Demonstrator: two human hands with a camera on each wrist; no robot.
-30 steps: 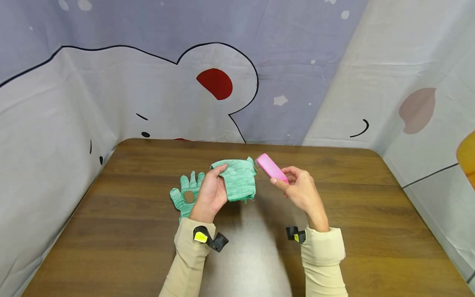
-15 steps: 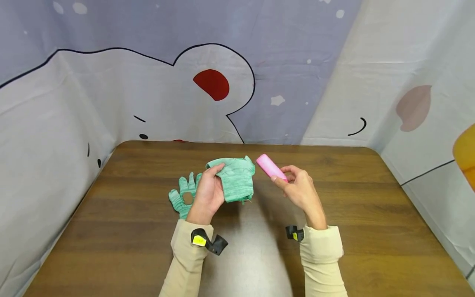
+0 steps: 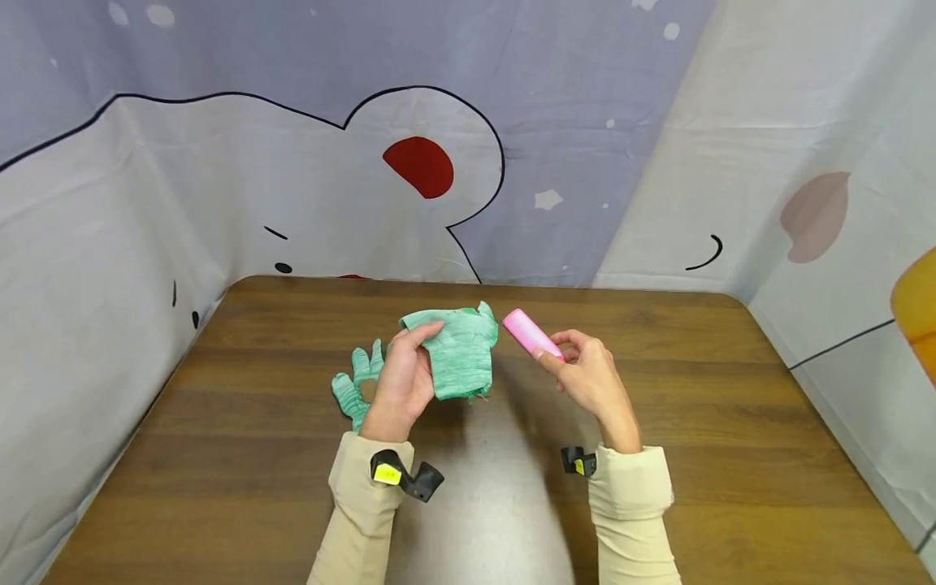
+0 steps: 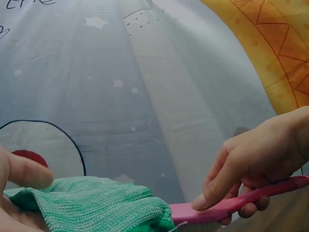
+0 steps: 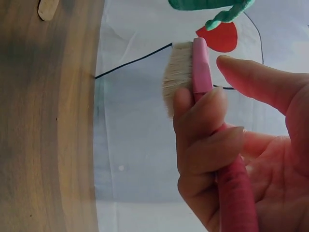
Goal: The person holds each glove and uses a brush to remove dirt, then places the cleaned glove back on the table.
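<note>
The head view looks forward and down from above the surface (image 3: 731, 422), taking in both hands, the sleeves and the curtain (image 3: 219, 187) behind. The left wrist view sits very close and low, facing across to the curtain (image 4: 145, 72). The right wrist view is nearest of all, looking along the fingers (image 5: 203, 130). All three share the pink brush (image 3: 531, 333) (image 4: 231, 205) (image 5: 203, 67) and green cloth (image 3: 457, 353) (image 4: 91, 205).

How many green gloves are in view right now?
2. One glove is held up by the left hand; the other lies flat on the table left of that hand, partly hidden behind it.
</note>
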